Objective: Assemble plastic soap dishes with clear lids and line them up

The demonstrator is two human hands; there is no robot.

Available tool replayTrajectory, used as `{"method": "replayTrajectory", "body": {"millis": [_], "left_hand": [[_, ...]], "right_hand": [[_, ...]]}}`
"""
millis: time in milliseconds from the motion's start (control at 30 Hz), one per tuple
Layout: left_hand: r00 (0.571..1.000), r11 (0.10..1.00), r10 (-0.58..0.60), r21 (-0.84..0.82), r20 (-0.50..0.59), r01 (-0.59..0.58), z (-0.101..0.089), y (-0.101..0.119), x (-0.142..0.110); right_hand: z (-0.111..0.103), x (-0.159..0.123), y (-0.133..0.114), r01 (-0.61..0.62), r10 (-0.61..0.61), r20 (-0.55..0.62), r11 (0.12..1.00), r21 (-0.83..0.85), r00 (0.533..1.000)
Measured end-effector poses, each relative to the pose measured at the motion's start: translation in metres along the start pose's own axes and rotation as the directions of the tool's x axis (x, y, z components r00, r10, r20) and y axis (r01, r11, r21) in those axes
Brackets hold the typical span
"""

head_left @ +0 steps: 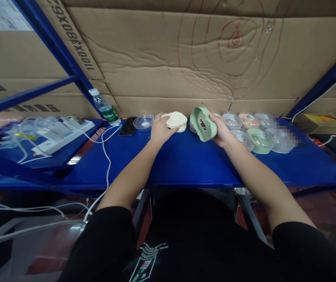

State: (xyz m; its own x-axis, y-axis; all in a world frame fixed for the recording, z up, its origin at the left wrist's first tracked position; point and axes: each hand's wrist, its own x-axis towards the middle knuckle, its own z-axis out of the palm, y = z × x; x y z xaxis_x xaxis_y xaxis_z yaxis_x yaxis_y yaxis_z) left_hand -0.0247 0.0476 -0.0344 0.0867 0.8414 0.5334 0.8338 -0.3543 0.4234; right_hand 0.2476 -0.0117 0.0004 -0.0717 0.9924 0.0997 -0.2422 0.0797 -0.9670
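Note:
My left hand is closed on a cream plastic dish piece, its fingers over the left side. Another cream edge shows just beneath that piece. In my right hand is a pale green plastic dish, tilted up off the table with its hollow side and a slot turned toward me. The thumb and fingers grip its right edge. A clear item partly shows behind the green dish; I cannot make out what it is. Left of my left hand stands a clear plastic bowl.
On the right stand several lidded dishes, among them a green one and a peach one. A black phone and a water bottle are at the left. White cables cross the blue table. Cardboard walls the back.

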Motion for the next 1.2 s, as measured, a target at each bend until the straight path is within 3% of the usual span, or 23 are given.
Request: {"method": "replayTrajectory", "body": {"millis": [200,467,600,800,967,1100,1200], "left_hand": [[0.996,0.977,-0.082,0.199,0.033,0.074,0.005,0.020,-0.001],[0.962,0.954,0.122,0.239,0.243,-0.182,0.005,0.013,-0.004],[0.936,0.939,0.204,0.213,0.286,-0.270,0.008,0.008,-0.003],[0.940,0.947,0.238,0.157,0.243,-0.280,0.018,0.008,-0.002],[0.961,0.964,0.253,0.055,0.113,-0.261,0.007,0.019,-0.008],[0.889,0.890,0.455,-0.043,0.051,-0.453,-0.006,0.040,-0.022],[0.832,0.832,0.553,-0.074,0.041,-0.550,-0.009,0.061,-0.033]], "right_hand": [[0.004,-0.002,0.000,0.000,0.000,-0.004,1.000,-0.004,1.000],[0.006,-0.003,-0.001,-0.012,0.012,0.012,1.000,0.001,1.000],[0.007,-0.005,-0.003,-0.025,0.025,0.014,0.999,-0.021,1.000],[0.010,-0.010,-0.005,-0.048,0.049,0.005,0.997,-0.057,0.999],[0.009,-0.007,-0.003,-0.051,0.051,-0.010,0.998,-0.027,0.999],[0.012,-0.009,0.001,0.097,-0.097,-0.016,0.995,-0.009,0.995],[0.020,-0.013,0.008,0.123,-0.125,-0.014,0.989,-0.077,0.992]]}}
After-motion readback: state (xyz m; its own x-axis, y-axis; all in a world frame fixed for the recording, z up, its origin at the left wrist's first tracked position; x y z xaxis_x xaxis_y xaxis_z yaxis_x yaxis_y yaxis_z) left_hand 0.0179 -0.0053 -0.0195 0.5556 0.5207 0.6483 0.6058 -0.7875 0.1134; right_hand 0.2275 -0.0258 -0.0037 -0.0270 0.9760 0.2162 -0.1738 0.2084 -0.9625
